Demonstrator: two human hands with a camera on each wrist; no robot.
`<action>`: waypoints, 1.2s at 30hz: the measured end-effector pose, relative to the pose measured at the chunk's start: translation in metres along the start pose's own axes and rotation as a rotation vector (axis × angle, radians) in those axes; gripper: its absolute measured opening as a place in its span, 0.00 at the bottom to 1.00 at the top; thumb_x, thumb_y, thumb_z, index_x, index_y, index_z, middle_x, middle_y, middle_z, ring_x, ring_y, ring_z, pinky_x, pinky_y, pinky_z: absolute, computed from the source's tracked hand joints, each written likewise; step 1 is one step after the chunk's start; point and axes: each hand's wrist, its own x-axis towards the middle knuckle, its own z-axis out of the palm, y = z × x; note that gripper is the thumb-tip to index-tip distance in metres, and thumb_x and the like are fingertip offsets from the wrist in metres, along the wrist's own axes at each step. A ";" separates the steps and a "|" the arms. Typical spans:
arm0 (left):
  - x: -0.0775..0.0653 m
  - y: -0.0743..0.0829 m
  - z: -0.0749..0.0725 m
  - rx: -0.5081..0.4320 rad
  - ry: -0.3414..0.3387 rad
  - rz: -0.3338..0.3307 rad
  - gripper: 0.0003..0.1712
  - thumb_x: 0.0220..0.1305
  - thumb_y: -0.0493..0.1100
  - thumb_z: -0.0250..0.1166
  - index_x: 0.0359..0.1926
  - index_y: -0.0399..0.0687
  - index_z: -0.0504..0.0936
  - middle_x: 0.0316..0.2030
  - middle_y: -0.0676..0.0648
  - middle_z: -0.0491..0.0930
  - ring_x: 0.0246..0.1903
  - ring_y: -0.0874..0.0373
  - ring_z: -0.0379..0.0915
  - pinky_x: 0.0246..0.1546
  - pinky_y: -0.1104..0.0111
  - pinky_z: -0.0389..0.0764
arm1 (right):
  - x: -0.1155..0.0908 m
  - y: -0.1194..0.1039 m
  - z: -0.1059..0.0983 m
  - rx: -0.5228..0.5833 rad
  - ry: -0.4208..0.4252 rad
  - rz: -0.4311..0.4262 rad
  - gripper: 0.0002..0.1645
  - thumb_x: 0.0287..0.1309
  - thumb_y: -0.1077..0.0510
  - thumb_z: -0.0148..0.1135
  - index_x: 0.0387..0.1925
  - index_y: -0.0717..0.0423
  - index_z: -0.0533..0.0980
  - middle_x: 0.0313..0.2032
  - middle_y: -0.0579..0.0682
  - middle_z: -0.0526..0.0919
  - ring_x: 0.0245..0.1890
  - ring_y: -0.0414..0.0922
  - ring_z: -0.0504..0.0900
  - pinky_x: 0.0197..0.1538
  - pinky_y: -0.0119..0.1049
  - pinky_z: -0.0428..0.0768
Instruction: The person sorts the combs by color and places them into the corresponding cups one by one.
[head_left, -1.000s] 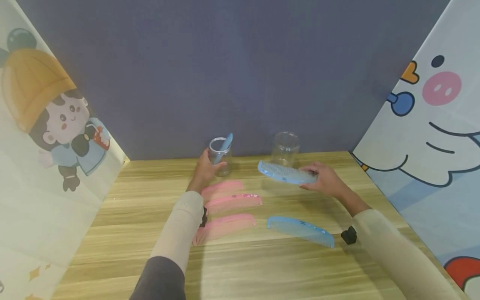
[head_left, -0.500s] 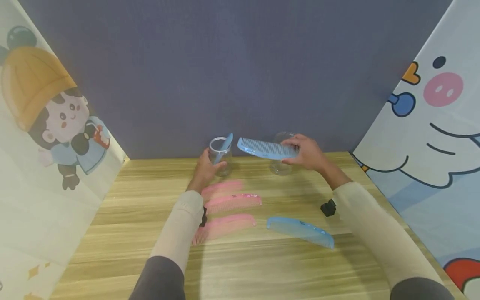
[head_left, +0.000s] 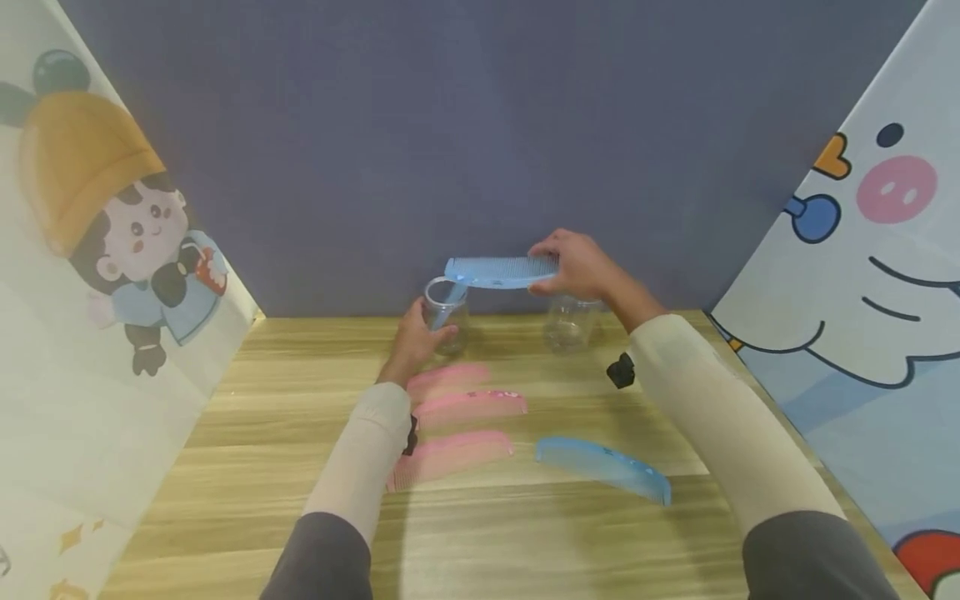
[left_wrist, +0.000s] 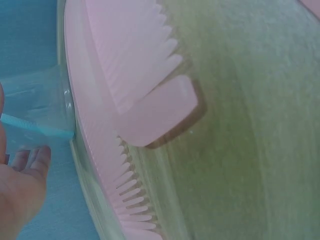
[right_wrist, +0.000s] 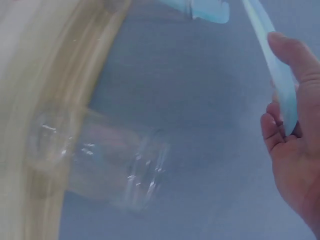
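My left hand (head_left: 415, 340) grips a clear jar (head_left: 454, 344) at the back of the table, thumb across its front. A blue comb (head_left: 447, 310) leans inside that jar, and the left wrist view shows it through the wall (left_wrist: 40, 130). Held at one end by my right hand (head_left: 581, 267), another blue comb (head_left: 498, 272) lies nearly level, its far end overlapping the jar's mouth in the head view. In the right wrist view, thumb and fingers pinch this comb (right_wrist: 281, 75). A second clear jar (head_left: 568, 327) stands below my right hand, with no comb visible in it.
Three pink combs (head_left: 471, 406) lie in front of the left jar, partly behind my left forearm. One more blue comb (head_left: 603, 467) rests on the table at front right. A dark wall (head_left: 480, 150) rises behind the jars, with printed panels on both sides.
My right hand has lifted the blue comb up and carried it left, past the second jar to above the left jar. The left hand stays on its jar.
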 end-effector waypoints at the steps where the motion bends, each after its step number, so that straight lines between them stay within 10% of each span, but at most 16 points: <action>1: -0.001 0.000 0.000 -0.001 -0.001 0.002 0.50 0.60 0.48 0.75 0.76 0.41 0.58 0.71 0.36 0.68 0.71 0.39 0.65 0.74 0.46 0.66 | 0.004 -0.003 -0.001 -0.013 -0.008 -0.006 0.38 0.53 0.44 0.76 0.63 0.54 0.78 0.58 0.56 0.79 0.54 0.53 0.76 0.57 0.51 0.78; 10: 0.000 0.000 0.001 0.006 0.008 0.007 0.49 0.60 0.48 0.75 0.75 0.42 0.60 0.69 0.37 0.70 0.69 0.40 0.67 0.73 0.46 0.67 | 0.031 -0.029 -0.011 -0.062 -0.011 -0.084 0.37 0.51 0.47 0.76 0.61 0.61 0.79 0.57 0.60 0.82 0.58 0.56 0.77 0.65 0.53 0.74; 22: -0.001 0.000 0.001 -0.003 -0.004 -0.002 0.49 0.59 0.48 0.76 0.75 0.42 0.60 0.70 0.38 0.70 0.69 0.41 0.67 0.74 0.47 0.67 | 0.050 -0.051 0.009 0.176 0.161 -0.004 0.48 0.52 0.55 0.78 0.71 0.62 0.67 0.60 0.61 0.78 0.51 0.53 0.82 0.60 0.45 0.81; 36: 0.001 -0.001 0.002 0.019 0.001 -0.018 0.50 0.59 0.48 0.76 0.76 0.43 0.59 0.70 0.36 0.69 0.70 0.40 0.66 0.73 0.46 0.67 | 0.040 -0.046 0.022 0.300 0.196 0.015 0.42 0.60 0.56 0.73 0.71 0.60 0.67 0.63 0.60 0.74 0.55 0.53 0.81 0.60 0.44 0.83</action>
